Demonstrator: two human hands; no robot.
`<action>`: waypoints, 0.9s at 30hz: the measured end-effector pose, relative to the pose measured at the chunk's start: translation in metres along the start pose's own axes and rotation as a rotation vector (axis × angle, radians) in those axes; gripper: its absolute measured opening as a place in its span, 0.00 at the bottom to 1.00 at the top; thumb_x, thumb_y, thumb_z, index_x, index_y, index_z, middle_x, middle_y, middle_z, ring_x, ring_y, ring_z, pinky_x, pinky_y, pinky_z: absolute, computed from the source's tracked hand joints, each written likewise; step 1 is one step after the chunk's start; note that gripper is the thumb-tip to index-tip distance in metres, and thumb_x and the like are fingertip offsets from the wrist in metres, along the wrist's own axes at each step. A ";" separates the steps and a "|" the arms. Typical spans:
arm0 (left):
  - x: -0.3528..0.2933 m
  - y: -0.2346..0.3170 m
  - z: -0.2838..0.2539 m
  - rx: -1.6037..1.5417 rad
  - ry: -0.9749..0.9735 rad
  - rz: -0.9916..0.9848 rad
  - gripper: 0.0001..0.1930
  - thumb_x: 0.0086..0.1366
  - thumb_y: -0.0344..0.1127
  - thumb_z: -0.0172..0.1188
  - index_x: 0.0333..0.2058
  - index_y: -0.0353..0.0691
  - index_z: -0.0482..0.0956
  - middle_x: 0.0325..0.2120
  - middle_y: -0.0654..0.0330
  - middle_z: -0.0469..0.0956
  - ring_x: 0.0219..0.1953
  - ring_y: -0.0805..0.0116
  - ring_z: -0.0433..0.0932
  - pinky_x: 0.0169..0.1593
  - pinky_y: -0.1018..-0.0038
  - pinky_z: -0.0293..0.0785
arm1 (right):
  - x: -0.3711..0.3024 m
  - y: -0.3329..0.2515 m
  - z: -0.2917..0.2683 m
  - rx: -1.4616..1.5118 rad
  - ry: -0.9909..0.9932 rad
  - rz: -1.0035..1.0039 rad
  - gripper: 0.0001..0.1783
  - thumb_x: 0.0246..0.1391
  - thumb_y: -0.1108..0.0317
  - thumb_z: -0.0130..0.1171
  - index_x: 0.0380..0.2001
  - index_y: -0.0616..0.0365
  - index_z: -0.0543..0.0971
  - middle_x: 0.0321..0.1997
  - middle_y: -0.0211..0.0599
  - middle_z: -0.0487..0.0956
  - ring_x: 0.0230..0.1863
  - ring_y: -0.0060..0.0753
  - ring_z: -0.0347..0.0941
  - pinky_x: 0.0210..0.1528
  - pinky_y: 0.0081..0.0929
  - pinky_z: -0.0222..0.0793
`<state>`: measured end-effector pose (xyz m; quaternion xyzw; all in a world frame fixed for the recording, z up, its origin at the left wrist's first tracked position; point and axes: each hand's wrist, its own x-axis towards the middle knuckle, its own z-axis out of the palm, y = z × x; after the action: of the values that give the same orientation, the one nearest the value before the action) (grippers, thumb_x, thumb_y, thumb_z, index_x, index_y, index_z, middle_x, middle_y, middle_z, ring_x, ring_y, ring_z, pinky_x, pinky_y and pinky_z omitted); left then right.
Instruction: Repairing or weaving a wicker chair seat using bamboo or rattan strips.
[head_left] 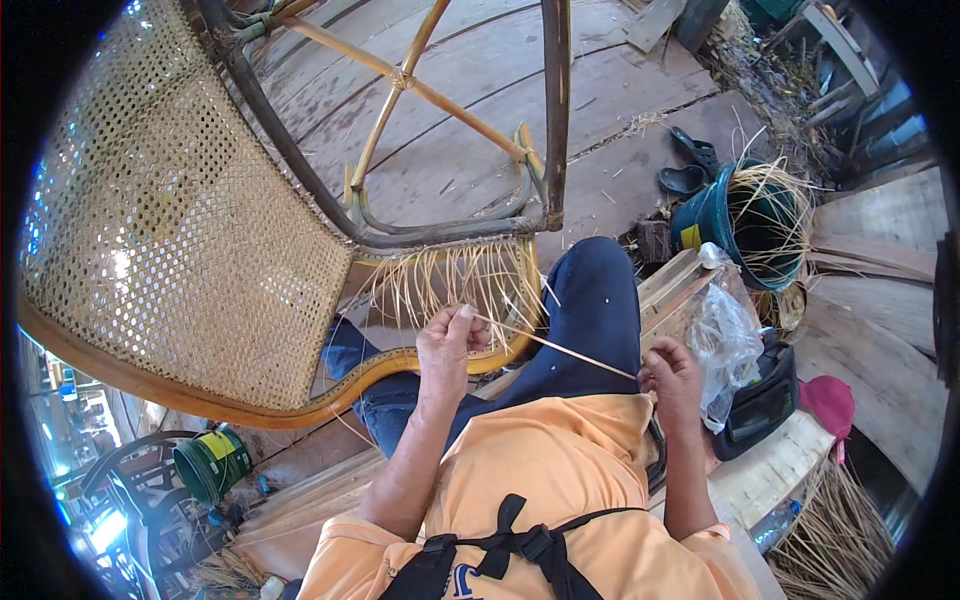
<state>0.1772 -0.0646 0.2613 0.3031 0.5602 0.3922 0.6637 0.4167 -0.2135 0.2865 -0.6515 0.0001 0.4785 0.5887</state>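
A thin pale cane strand (pixel 560 348) is stretched between my two hands, above my lap. My left hand (pixel 447 348) pinches its left end between thumb and fingers, close to the chair frame. Its other end is gripped in the closed fingers of my right hand (pixel 669 374), over my right thigh. Just beyond my left hand, loose cane ends (pixel 450 285) hang in a fringe from the curved end of a rattan chair frame (pixel 410 358). A woven cane panel (pixel 200 240) fills the frame on the left.
Dark poles with a crossed rattan brace (pixel 403 80) rise ahead. To the right stand a green bucket (pixel 705 215) of cane strands, black sandals (pixel 690 165), a clear plastic bag (pixel 722 345), a black bag (pixel 757 405) and a red cap (pixel 828 405). Another green bucket (pixel 210 466) sits at lower left.
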 end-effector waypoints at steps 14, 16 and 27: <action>-0.003 -0.004 -0.009 -0.123 0.023 0.012 0.08 0.62 0.35 0.53 0.32 0.36 0.74 0.20 0.64 0.74 0.20 0.76 0.74 0.25 0.81 0.70 | -0.001 0.027 0.012 -0.831 -0.239 -0.734 0.03 0.46 0.76 0.58 0.27 0.60 0.76 0.23 0.32 0.73 0.26 0.26 0.69 0.31 0.21 0.64; -0.002 -0.001 -0.009 -0.118 0.015 0.018 0.08 0.62 0.35 0.53 0.32 0.36 0.74 0.21 0.64 0.74 0.21 0.76 0.74 0.26 0.80 0.71 | 0.001 0.025 0.012 -0.864 -0.264 -0.705 0.03 0.46 0.76 0.57 0.27 0.61 0.76 0.23 0.33 0.73 0.26 0.27 0.69 0.31 0.21 0.64; -0.096 0.042 0.030 0.851 -0.929 1.281 0.11 0.48 0.28 0.55 0.34 0.34 0.74 0.34 0.58 0.74 0.40 0.63 0.75 0.43 0.73 0.73 | 0.022 0.019 0.066 -0.317 -0.055 -0.203 0.07 0.56 0.66 0.49 0.26 0.56 0.72 0.17 0.25 0.68 0.16 0.16 0.65 0.18 0.12 0.59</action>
<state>0.1925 -0.1244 0.3507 0.9059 0.0568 0.2841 0.3089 0.3771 -0.1568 0.2684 -0.7194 -0.1570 0.4283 0.5238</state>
